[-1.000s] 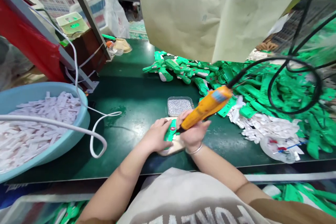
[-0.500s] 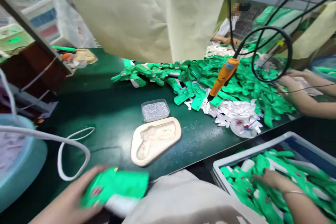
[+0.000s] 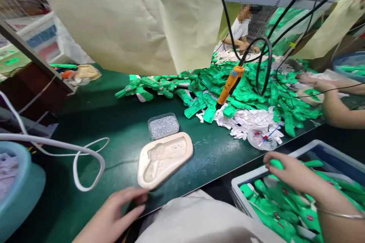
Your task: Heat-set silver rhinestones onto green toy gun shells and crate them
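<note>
My left hand lies with fingers stretched flat on the dark green table's near edge, holding nothing, just below a beige mould with a gun-shaped hollow. My right hand reaches into a grey crate full of green plastic parts, its fingers curled round one green part at the crate's near rim. A small clear tray of silver screws sits behind the mould. An orange electric screwdriver hangs on its black cable over the table, with no hand on it.
A heap of green toy parts and white pieces covers the table's right side. A co-worker's arm works at the far right. A blue basin and a white cable loop lie at left. A paper sheet hangs behind.
The screwdriver was let go and now hangs free. The green piece has left my left hand, which now lies flat. My right hand went into the crate and closed on a green part.
</note>
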Tool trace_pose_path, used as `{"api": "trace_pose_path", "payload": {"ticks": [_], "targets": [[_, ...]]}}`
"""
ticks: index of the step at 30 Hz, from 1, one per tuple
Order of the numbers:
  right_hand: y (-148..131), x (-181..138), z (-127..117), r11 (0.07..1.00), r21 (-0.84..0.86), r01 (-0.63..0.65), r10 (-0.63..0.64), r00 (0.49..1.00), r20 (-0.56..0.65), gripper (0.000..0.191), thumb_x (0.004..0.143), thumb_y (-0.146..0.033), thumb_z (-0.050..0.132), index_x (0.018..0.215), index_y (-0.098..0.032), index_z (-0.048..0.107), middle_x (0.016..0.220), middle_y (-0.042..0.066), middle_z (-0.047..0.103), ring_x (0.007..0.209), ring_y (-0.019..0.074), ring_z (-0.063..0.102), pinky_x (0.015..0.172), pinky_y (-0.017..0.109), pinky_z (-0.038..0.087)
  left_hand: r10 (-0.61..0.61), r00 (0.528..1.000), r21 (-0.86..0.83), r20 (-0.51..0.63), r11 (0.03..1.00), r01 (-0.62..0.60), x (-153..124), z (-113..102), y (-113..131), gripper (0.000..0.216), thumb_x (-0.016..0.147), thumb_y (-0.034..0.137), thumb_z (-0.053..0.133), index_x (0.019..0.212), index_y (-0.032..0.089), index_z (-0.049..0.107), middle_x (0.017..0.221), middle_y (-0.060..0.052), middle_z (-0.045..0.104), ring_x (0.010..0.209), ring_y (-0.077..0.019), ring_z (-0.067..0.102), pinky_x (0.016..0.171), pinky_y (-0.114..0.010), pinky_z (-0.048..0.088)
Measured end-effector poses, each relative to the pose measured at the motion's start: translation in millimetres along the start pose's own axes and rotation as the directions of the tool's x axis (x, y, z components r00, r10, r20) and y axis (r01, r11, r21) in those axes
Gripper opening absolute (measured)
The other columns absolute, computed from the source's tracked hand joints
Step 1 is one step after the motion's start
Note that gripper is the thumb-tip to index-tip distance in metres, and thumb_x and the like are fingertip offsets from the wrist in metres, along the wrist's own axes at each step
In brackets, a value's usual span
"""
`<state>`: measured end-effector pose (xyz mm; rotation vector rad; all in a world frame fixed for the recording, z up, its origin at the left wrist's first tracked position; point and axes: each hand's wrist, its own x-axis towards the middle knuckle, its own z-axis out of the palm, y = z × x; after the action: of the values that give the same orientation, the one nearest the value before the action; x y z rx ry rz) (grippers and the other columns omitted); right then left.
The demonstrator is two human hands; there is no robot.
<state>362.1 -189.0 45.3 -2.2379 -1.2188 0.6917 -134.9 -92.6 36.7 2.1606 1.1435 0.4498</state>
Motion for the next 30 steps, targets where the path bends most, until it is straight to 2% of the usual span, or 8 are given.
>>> {"api": "trace_pose_path", "payload": {"ticks": [5, 8, 11, 17, 20, 24, 27, 30], "targets": [[-137, 4, 56, 0.641, 0.738, 0.211, -0.017, 0.965, -0.261, 0.027, 0.065, -0.038, 0.075, 0.078, -0.023, 0.057, 0.060, -0.003, 0.064, 0.056, 0.0181, 0.064, 0.057, 0.030, 0.053, 0.478, 0.869, 0.193, -0.126, 0.871, -0.451, 84, 47, 36, 0.083, 0.083, 0.043, 0.077, 0.154, 0.027, 0.039, 0.149, -0.018, 0.053, 0.136, -0.0351, 0.053, 0.110, -0.052, 0.047], [-183, 9, 113, 0.306, 0.943, 0.132, -0.046, 0.991, -0.124, 0.032, 0.070, -0.041, 0.076, 0.084, -0.024, 0.053, 0.068, -0.004, 0.063, 0.062, 0.0173, 0.066, 0.065, 0.033, 0.057, 0.561, 0.765, 0.287, -0.316, 0.825, -0.487, 101, 55, 38, 0.064, 0.092, 0.032, 0.067, 0.151, 0.027, 0.042, 0.139, -0.016, 0.061, 0.131, -0.0321, 0.057, 0.109, -0.052, 0.047], [-191, 5, 142, 0.290, 0.934, 0.208, -0.390, 0.917, -0.083, 0.033, 0.082, -0.050, 0.072, 0.099, -0.024, 0.059, 0.090, 0.003, 0.068, 0.085, 0.0203, 0.070, 0.079, 0.037, 0.059, 0.491, 0.719, 0.223, -0.492, 0.869, -0.441, 94, 46, 22, 0.037, 0.099, 0.021, 0.052, 0.135, 0.026, 0.060, 0.117, -0.009, 0.073, 0.110, -0.0225, 0.068, 0.098, -0.037, 0.054], [-192, -6, 145, 0.320, 0.476, 0.819, -0.812, 0.496, -0.308, 0.019, 0.095, -0.029, 0.062, 0.114, -0.025, 0.065, 0.101, 0.008, 0.069, 0.095, 0.0206, 0.067, 0.081, 0.035, 0.057, -0.192, 0.766, -0.358, -0.613, 0.932, -0.053, 68, 45, 9, 0.043, 0.099, 0.054, 0.048, 0.098, 0.019, 0.073, 0.100, -0.011, 0.076, 0.094, -0.0243, 0.072, 0.082, -0.035, 0.058], [-200, -9, 154, 0.123, 0.185, 0.975, -0.911, 0.185, -0.369, 0.034, 0.091, -0.023, 0.068, 0.124, -0.026, 0.061, 0.098, 0.007, 0.069, 0.091, 0.0208, 0.067, 0.078, 0.036, 0.057, -0.529, 0.758, -0.752, -0.381, 0.655, 0.078, 62, 48, 17, 0.066, 0.087, 0.077, 0.048, 0.111, 0.018, 0.070, 0.105, -0.012, 0.075, 0.085, -0.0243, 0.073, 0.071, -0.034, 0.059], [-203, -10, 189, -0.100, 0.006, 0.995, -0.977, -0.097, -0.191, 0.017, 0.091, -0.031, 0.070, 0.104, -0.022, 0.067, 0.073, 0.002, 0.063, 0.075, 0.0178, 0.062, 0.069, 0.032, 0.051, -0.462, 0.887, -0.878, -0.011, 0.428, 0.212, 70, 40, 19, 0.067, 0.085, 0.072, 0.055, 0.129, 0.022, 0.064, 0.115, -0.012, 0.073, 0.096, -0.0254, 0.072, 0.082, -0.037, 0.059], [-193, -5, 214, -0.070, 0.075, 0.995, -0.996, -0.066, -0.057, 0.031, 0.095, -0.048, 0.060, 0.090, -0.018, 0.067, 0.073, 0.004, 0.063, 0.072, 0.0173, 0.060, 0.065, 0.031, 0.050, -0.390, 0.905, -0.553, -0.171, 0.798, 0.239, 84, 36, 8, 0.043, 0.081, 0.045, 0.071, 0.118, 0.021, 0.071, 0.119, -0.011, 0.072, 0.109, -0.0282, 0.067, 0.097, -0.043, 0.054], [-173, 5, 218, 0.194, 0.019, 0.981, -0.976, 0.195, -0.098, 0.023, 0.098, -0.034, 0.054, 0.099, -0.017, 0.069, 0.089, 0.010, 0.069, 0.087, 0.0215, 0.064, 0.075, 0.036, 0.054, -0.167, 0.918, 0.020, -0.359, 0.982, 0.186, 90, 39, -3, 0.036, 0.080, 0.028, 0.070, 0.115, 0.022, 0.073, 0.134, -0.012, 0.065, 0.123, -0.0347, 0.057, 0.105, -0.055, 0.048]]}}
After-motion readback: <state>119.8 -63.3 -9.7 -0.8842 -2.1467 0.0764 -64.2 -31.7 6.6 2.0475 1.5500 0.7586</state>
